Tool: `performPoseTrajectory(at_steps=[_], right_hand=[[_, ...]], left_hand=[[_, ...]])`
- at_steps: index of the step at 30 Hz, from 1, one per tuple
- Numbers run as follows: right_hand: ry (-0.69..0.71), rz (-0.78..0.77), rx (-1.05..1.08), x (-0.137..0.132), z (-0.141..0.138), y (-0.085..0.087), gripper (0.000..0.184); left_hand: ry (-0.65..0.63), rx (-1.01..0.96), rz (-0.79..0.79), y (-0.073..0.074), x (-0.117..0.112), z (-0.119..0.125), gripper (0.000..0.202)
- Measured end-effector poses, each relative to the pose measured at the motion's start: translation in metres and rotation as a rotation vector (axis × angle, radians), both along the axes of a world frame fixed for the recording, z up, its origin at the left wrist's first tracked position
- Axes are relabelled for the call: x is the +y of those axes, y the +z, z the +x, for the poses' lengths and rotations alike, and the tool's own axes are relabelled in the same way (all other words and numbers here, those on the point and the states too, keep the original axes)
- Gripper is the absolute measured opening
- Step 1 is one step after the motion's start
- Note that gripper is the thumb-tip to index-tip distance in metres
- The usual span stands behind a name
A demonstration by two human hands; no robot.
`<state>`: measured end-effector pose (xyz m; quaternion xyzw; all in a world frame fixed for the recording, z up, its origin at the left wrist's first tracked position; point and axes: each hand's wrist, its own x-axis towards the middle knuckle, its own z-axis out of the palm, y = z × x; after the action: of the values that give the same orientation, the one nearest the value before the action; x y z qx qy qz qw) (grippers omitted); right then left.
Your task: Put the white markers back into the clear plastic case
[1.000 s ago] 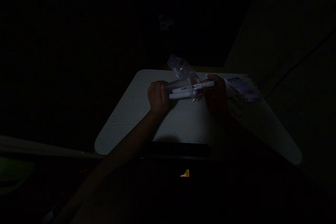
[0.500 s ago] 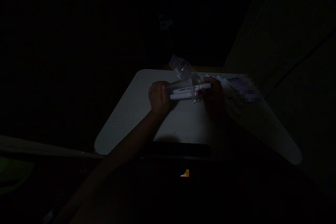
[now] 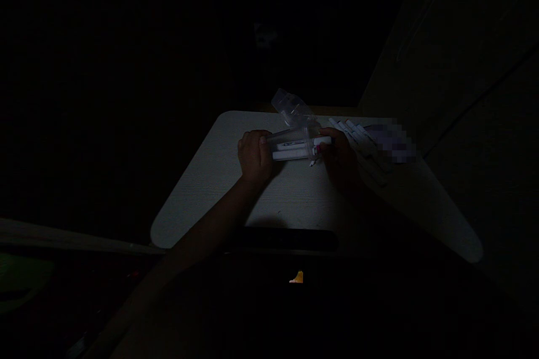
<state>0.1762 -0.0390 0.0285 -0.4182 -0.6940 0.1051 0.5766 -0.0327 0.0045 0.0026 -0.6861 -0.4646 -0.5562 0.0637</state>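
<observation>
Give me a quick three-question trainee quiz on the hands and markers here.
1. True or false: the left hand grips one end of the clear case.
2. Where do the loose markers lie? A) on the table, to the right of the right hand; B) in the left hand; C) on the floor.
3. What lies inside the case, by the right hand's fingertips?
Key: 1 true; 2 A; 3 white markers.

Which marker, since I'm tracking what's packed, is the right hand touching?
The upper marker in the clear case, its end held by the right hand; the others lie loose on the table beyond that hand.
</observation>
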Motion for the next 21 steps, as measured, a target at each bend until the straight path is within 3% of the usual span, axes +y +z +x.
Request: performPoseTrajectory(at_steps=[9, 21], right_hand=[[0.012, 0.000, -0.003, -0.0004, 0.0019, 0.0007, 0.036], [0.003, 0.000, 0.007, 0.0011, 0.0021, -0.0004, 0.043]], left_hand=[[0.014, 0.009, 0.051, -0.0013, 0.0010, 0.0002, 0.065], [0.014, 0.014, -0.003, -0.0012, 0.0005, -0.0001, 0.066]])
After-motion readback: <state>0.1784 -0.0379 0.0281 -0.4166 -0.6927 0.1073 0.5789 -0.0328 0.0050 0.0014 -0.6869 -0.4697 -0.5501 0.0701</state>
